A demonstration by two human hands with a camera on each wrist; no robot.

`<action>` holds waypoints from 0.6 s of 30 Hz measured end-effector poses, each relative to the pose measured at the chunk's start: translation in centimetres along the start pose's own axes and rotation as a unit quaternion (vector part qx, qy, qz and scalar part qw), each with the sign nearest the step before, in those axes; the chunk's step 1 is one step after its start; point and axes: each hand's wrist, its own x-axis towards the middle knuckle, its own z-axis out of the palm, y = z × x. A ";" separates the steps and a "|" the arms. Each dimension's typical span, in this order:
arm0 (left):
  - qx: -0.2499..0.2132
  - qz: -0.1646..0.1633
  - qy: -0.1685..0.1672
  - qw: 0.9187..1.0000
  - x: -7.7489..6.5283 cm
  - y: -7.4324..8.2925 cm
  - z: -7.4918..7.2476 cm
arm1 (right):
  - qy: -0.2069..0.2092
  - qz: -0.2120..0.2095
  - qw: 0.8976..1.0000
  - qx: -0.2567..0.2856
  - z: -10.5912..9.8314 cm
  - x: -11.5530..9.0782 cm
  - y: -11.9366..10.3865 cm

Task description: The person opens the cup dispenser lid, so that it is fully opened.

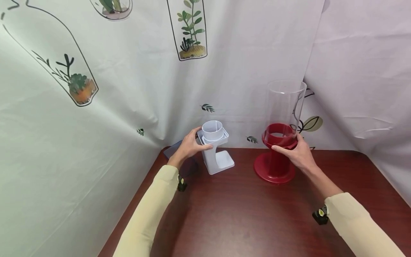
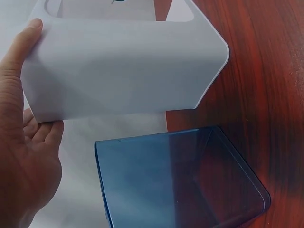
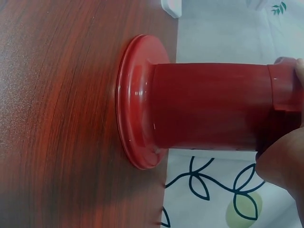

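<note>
Two cream sleeves (image 1: pixel 146 210) came in from the near edge, one low on the left, one on the right, and at each cuff sat a small black camera (image 1: pixel 181 184)! Below them spread the table (image 1: pixel 221 217), dark red-brown and grained.

Out to the hands, then, and both were busy. The left hand (image 1: pixel 188 145) had the white stand (image 1: pixel 210 159) by its upper part, thumb on the near side, fingers round the far edge: a proper grip. Over on the right, the right hand (image 1: pixel 298 152) had hold of the red stand (image 1: pixel 277 164) just under its top, thumb across the front, fingers partly hidden behind.

Both stands were upright, feet on the table near its far edge, well apart, white to the left of red. A white ring (image 1: pixel 208 136) stood up from the white one's top. Just left of it, partly behind the left hand, was a see-through blue box (image 2: pixel 137 175), and the left wrist view showed a gap between the two. From the red stand's top rose a tall clear tube (image 1: pixel 284 107); how its lower end fitted could not be told.

Beyond it all hung the pale cloth (image 1: pixel 244 67), creased and printed with leaves and bottled plants!
</note>
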 end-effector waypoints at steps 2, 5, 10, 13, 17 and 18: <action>0.000 -0.001 -0.004 1.000 0.1 0.1 0.0 | 0.000 -0.001 1.000 -0.001 0.0 0.0 0.0; -0.003 -0.003 -0.015 1.000 0.1 0.2 -0.1 | 0.000 -0.002 1.000 -0.002 -0.1 0.0 -0.1; -0.014 0.000 -0.035 0.999 0.3 0.4 -0.7 | 0.001 0.000 1.000 -0.008 0.0 0.0 0.0; -0.029 0.005 -0.033 0.999 0.4 0.7 -1.4 | 0.000 0.001 1.000 -0.009 0.1 0.0 0.0; -0.037 0.018 -0.016 0.999 0.9 1.6 -2.9 | -0.001 0.001 1.000 -0.011 -0.1 0.0 0.0; -0.036 0.023 -0.012 0.999 1.1 1.8 -3.3 | -0.001 0.001 1.000 -0.013 -0.2 0.0 0.0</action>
